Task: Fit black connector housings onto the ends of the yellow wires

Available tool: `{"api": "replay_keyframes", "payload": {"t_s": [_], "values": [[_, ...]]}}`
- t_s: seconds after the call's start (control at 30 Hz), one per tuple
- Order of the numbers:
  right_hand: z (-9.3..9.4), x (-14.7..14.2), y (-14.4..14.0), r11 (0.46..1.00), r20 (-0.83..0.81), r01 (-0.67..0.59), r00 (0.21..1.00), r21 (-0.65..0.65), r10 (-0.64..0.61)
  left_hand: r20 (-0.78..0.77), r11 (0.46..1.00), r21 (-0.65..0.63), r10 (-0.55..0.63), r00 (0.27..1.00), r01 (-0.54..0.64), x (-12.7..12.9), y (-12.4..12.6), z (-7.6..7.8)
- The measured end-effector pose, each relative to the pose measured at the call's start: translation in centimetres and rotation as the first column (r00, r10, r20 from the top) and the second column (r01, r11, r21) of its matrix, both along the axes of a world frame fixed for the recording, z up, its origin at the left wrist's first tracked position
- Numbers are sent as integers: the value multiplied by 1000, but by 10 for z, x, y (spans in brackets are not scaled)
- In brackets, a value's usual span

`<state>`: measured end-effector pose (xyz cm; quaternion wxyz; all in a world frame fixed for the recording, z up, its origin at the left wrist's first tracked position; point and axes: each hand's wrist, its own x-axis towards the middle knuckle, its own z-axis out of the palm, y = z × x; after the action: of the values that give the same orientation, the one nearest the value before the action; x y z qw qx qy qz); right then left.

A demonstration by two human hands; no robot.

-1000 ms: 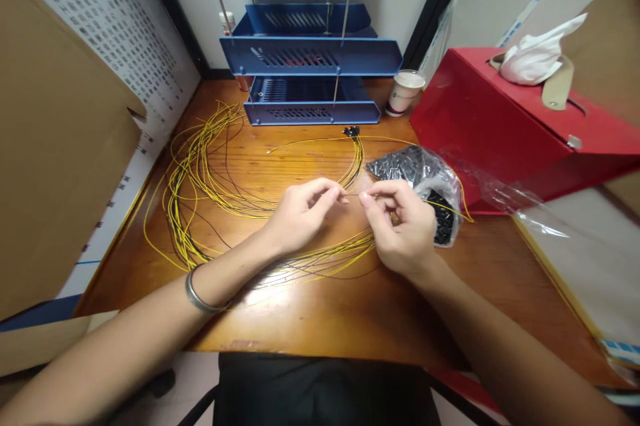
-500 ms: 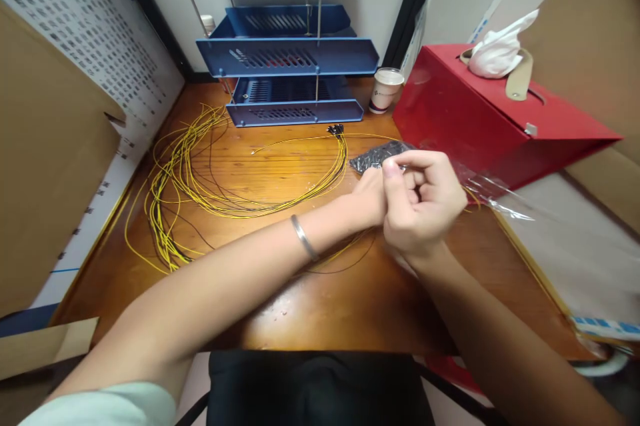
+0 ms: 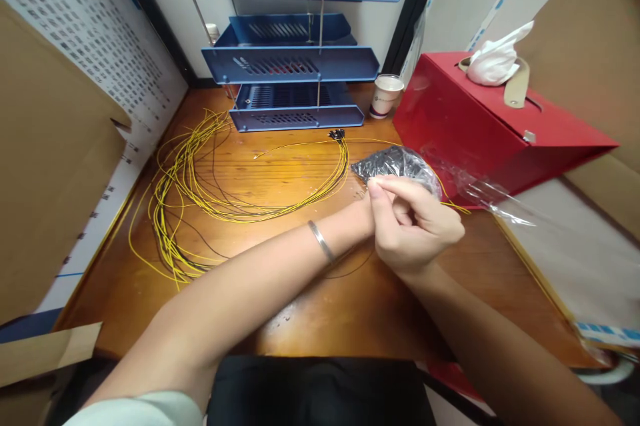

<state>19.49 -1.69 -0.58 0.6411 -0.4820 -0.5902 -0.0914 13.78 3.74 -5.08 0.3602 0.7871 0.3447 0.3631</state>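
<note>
My right hand (image 3: 417, 223) is closed, with thumb and index fingertip pinched together. Whatever lies between those fingertips is too small or too hidden to name. My left hand (image 3: 367, 211) reaches across from the left, and its fingers are hidden behind the right hand. Just beyond both hands lies a clear plastic bag (image 3: 400, 165) of small black parts. A bundle of yellow and black wires (image 3: 187, 186) curves over the wooden table to the left. Black connectors (image 3: 337, 135) sit together at one end of it. Thin wire also shows under my left forearm.
Blue stacked letter trays (image 3: 295, 118) stand at the back, beside a paper cup (image 3: 386, 96). On the right is a red tissue box (image 3: 450, 126) with clear plastic film (image 3: 493, 196) near it. Cardboard (image 3: 55, 166) borders the left side.
My hands have moved slightly left and down in the picture, and more of the bag of black parts shows behind them. The right hand stays pinched.
</note>
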Motion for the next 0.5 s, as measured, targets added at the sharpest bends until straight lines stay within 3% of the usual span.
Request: {"api": "replay_keyframes", "payload": {"t_s": [0.1, 0.23, 0.37, 0.5], "values": [[-3, 3, 1, 996, 39, 57, 998, -73, -54, -136, 998, 14, -56, 989, 58, 16, 11, 9], [-5, 3, 3, 996, 61, 86, 994, 25, -87, -208, 991, 43, -114, 972, 125, 25, 31, 27], [-5, 2, 3, 1000, -32, 18, 999, 24, -17, -97, 993, 42, -110, 989, 114, -5, 36, 42], [-4, -1, 2, 994, -128, -82, 989, -67, 73, 52, 998, 9, 68, 996, -69, -55, 28, 51]]}}
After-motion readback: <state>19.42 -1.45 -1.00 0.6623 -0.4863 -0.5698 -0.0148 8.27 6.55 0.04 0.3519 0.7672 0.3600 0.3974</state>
